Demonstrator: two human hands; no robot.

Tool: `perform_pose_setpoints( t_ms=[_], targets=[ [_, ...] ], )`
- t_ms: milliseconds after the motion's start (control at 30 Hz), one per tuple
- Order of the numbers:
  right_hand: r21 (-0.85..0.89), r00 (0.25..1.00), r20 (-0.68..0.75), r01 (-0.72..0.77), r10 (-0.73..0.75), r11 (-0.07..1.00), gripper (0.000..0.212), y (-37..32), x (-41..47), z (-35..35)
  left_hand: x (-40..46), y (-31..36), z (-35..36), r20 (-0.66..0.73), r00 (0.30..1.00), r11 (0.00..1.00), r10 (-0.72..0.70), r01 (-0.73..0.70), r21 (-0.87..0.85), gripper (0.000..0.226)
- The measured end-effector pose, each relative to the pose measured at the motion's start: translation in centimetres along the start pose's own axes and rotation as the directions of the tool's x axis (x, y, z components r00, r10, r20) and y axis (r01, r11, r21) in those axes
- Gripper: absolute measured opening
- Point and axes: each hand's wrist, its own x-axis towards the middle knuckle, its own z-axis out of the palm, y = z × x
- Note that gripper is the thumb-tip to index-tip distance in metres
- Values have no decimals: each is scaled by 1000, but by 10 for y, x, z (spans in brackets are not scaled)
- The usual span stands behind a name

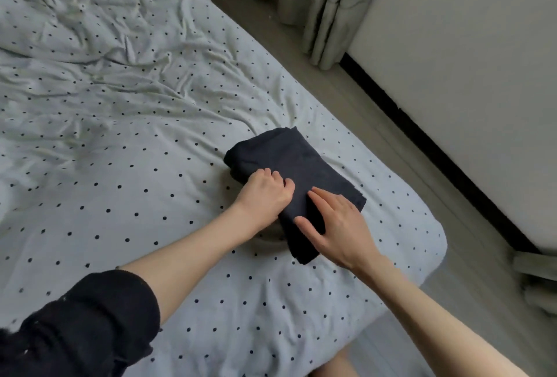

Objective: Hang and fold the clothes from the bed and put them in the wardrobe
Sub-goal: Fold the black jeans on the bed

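black sleeve (90, 325) on the left forearm is nearest to the camera, pushed up above the elbow side, and both bare arms reach forward over the bed (126, 141). the bed is the biggest thing in view, covered with a pale sheet with small dark dots, much wrinkled at the far side. beyond its edge is a grey floor (376, 123), a light wall with a dark skirting line, and a pale curtain (325, 9) hanging at the top.

near the corner of the bed lies the folded dark garment (289, 165), a compact rectangle of several layers, lying diagonal, close to the bed edge but fully on it.

the left hand (265, 193) has its fingers curled and seems to grip the left edge of the garment near the middle. the right hand (334, 226) lies on top of the near part with fingers straight and a little spread, pressing the cloth flat.

i judge the garment is light, soft and without any stiffness, so it will sag and the layers can slide open if it is lifted by one corner only. better to take it from below with both hands, one under each short end, or palm under and palm on top, so the fold stays. it is not fragile and looks not slippery.
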Motion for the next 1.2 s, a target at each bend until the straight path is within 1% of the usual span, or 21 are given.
perform_pose_setpoints(
  t_ms=[67,100,133,167,233,267,333,400,467,533,600,633,700,733,800,933,1067,1100,1133,1167,1200],
  targets=[
    [-134,996,90,-16,28,991,100,0,-13,4,-2,12,-9,19,993,984,-116,118,-131,30],
    [-210,994,98,-28,49,977,109,-1,-16,8,-5,16,-12,13,984,967,-177,176,-183,29],
    [-265,995,67,-50,71,963,111,-2,-19,10,-8,20,-15,11,975,949,-222,218,-226,27],
    [-301,996,3,-81,86,950,107,-6,-19,12,-11,24,-17,0,967,934,-257,248,-257,25],
    [-324,982,-164,-139,90,936,79,-11,-17,19,-17,30,-22,-34,961,932,-274,257,-257,26],
    [-329,971,-227,-145,72,933,63,-12,-15,22,-19,31,-21,-99,960,938,-263,231,-259,31],
    [-338,956,-294,-123,20,933,43,-7,-14,25,-22,33,-9,-250,941,942,-228,148,-301,45],
    [-335,951,-307,-96,-12,937,30,2,-16,22,-28,31,5,-331,926,952,-181,80,-296,56],
    [-346,959,-282,-67,-36,936,29,10,-19,17,-28,26,13,-352,930,967,-108,16,-253,66],
    [-384,965,-256,-44,-60,922,33,17,-23,10,-23,22,13,-334,939,977,-84,12,-212,74],
    [-401,970,-231,-29,-71,916,37,22,-23,3,-18,24,8,-340,933,974,-119,44,-222,72],
    [-411,971,-228,-27,-74,911,37,25,-25,-2,-17,29,5,-372,920,971,-125,35,-238,66],
    [-430,958,-270,-28,-99,902,35,34,-37,-16,-17,42,-6,-469,876,968,-110,-12,-250,45],
    [-438,948,-295,-22,-121,899,34,39,-45,-22,-16,49,-13,-501,858,966,-110,-26,-257,40],
    [-449,919,-356,-10,-168,893,33,51,-62,-34,-14,64,-27,-537,839,964,-81,-71,-255,44],
    [-451,833,-533,-135,-145,882,37,89,-125,-80,11,117,-86,-659,751,955,33,-219,-202,37],
    [-458,706,-698,-313,-118,832,39,134,-220,-137,29,199,-170,-755,627,918,193,-387,-87,41],
    [-464,689,-714,-330,-126,822,40,142,-238,-145,28,213,-184,-772,602,913,203,-401,-72,42],
    [-471,647,-755,-417,-111,777,42,156,-288,-165,26,255,-218,-805,531,880,264,-475,-26,43],
    [-469,625,-772,-436,-117,768,44,160,-305,-173,25,268,-228,-820,500,869,277,-495,-9,43],
    [-472,595,-793,-467,-129,748,45,170,-334,-181,23,292,-248,-845,442,848,302,-530,25,43]
  ],
)
